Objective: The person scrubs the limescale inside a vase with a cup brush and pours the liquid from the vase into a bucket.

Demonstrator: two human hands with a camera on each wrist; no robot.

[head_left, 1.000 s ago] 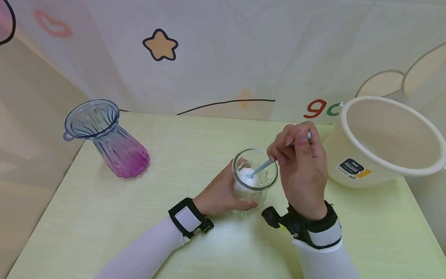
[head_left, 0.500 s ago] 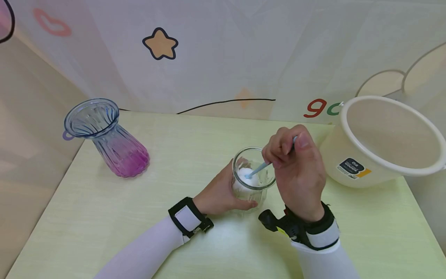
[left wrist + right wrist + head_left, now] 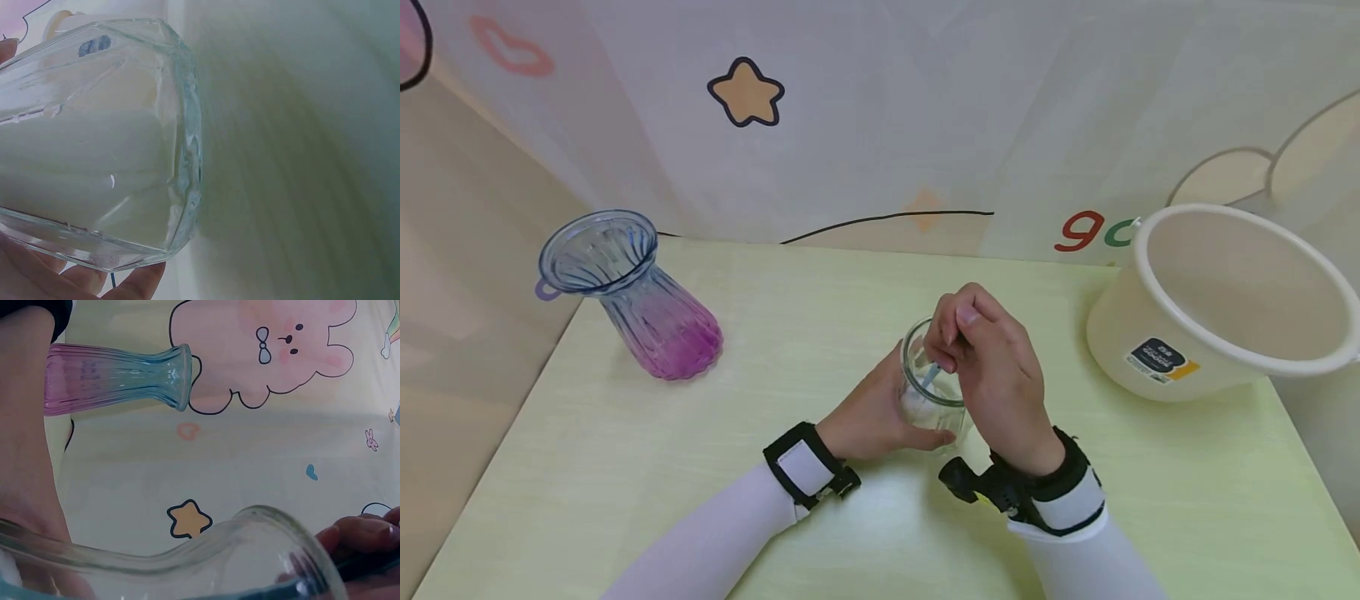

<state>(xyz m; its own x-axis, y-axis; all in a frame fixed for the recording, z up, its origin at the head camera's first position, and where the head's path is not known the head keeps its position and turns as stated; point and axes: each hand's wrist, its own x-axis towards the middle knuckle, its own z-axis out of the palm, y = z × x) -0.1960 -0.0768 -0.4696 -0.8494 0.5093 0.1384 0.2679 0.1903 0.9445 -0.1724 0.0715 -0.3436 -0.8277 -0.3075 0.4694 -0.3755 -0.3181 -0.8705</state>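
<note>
My left hand [image 3: 868, 417] grips a clear glass cup [image 3: 934, 417] round its lower body, and the cup leans a little on the table. In the left wrist view the faceted side of the cup fills the left half, with fingertips [image 3: 140, 281] below it. Above the rim, my right hand [image 3: 996, 375] holds the light blue handle of a cup brush [image 3: 931, 375] with curled fingers. The brush's white head sits inside the cup, mostly hidden by the right hand. Along the bottom of the right wrist view the blue handle [image 3: 269, 592] runs behind the glass.
A ribbed vase [image 3: 662, 325], blue at its mouth and pink at its base, stands at the left back of the table. A cream bucket [image 3: 1108, 342] with a label stands at the right. Behind the table [image 3: 820, 308] hangs a printed cloth [image 3: 865, 125].
My right hand has moved left and slightly down over the cup, and the brush handle stands steeper. The left hand keeps the cup in the same place.
</note>
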